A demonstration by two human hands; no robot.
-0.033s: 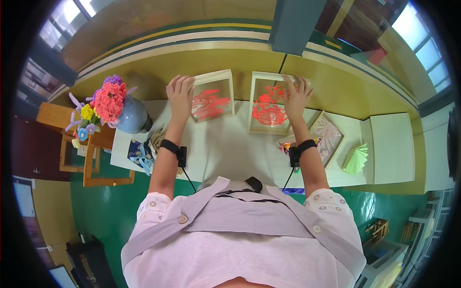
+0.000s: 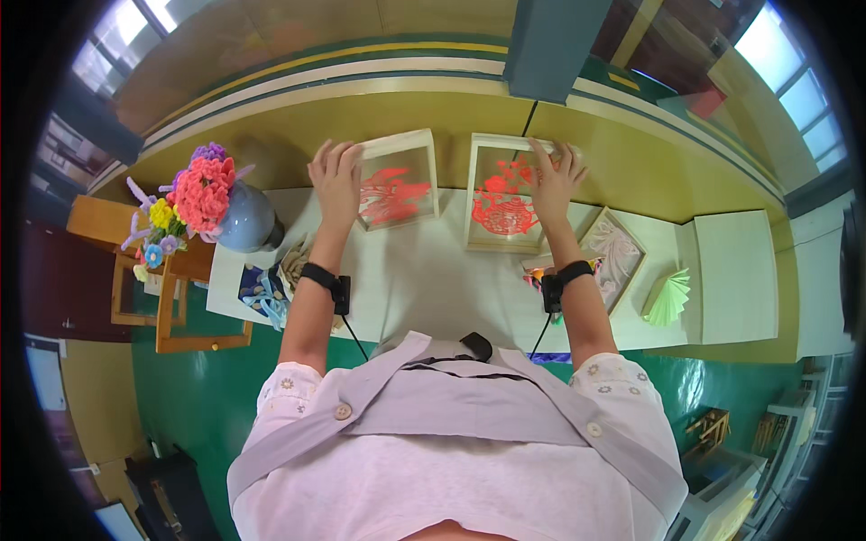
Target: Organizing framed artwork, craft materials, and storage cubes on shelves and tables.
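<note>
Two pale wooden picture frames stand on the white tabletop [image 2: 433, 284], apart from each other, with red paper-cut designs behind clear panes. My left hand [image 2: 336, 185] grips the outer upper corner of the left picture frame [image 2: 437, 180], its fingers bent over the edge. At the right picture frame [image 2: 469, 194], my right hand [image 2: 555, 185] holds the outer upper corner, fingers over the top edge. The left one shows a fish-like paper-cut [image 2: 395, 196]; the right one has a teapot-shaped paper-cut [image 2: 505, 215]. My thumbs are mostly hidden.
A blue-grey vase [image 2: 245, 219] with fuzzy handmade flowers [image 2: 200, 191] stands at the left, near a wooden chair [image 2: 162, 311]. On the right are another framed relief [image 2: 618, 257], partly behind my forearm, and a green folded paper fan [image 2: 667, 298]. A low wall [image 2: 433, 117] runs behind the table.
</note>
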